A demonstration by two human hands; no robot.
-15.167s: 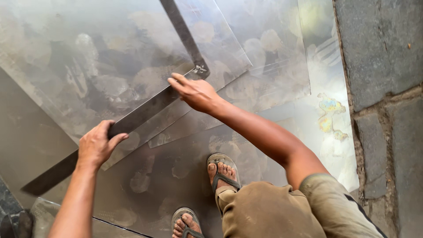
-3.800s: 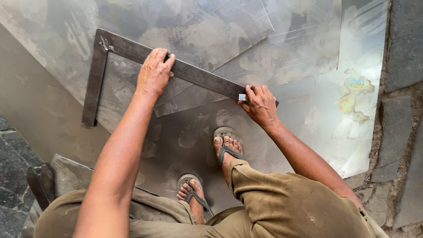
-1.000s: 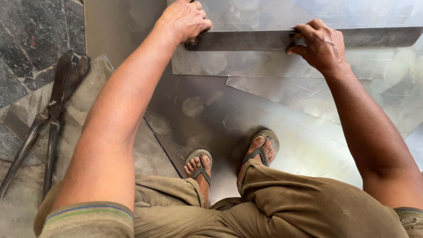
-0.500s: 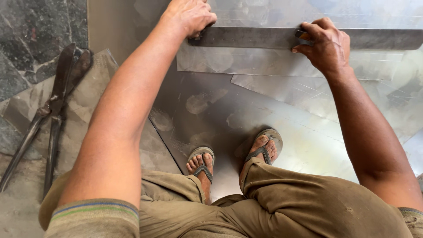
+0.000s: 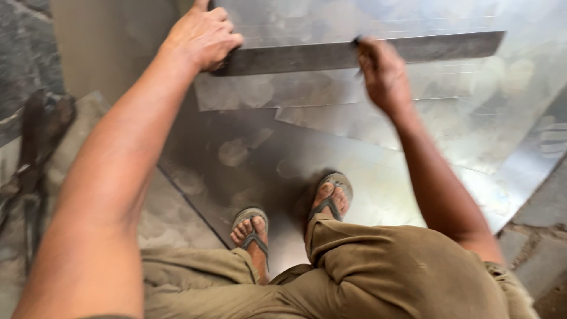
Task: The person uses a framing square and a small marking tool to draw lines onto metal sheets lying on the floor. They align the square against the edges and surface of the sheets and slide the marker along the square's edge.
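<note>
Crouched on sheet metal (image 5: 354,177), sandals on it. Left hand (image 5: 204,36) pressed flat on straightedge (image 5: 307,56), not closed round it. Right hand (image 5: 383,74) blurred, grip pinched on a small marker, hardly visible, at the bar's edge. Risk: bar sliding under light pressure, skewing the line; sharp sheet edges near toes.

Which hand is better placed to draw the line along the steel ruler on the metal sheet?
Probably the right hand: it sits at the middle of the steel ruler, seemingly pinching a small marker at its edge. The left hand presses flat on the ruler's left end, over the metal sheet.
</note>
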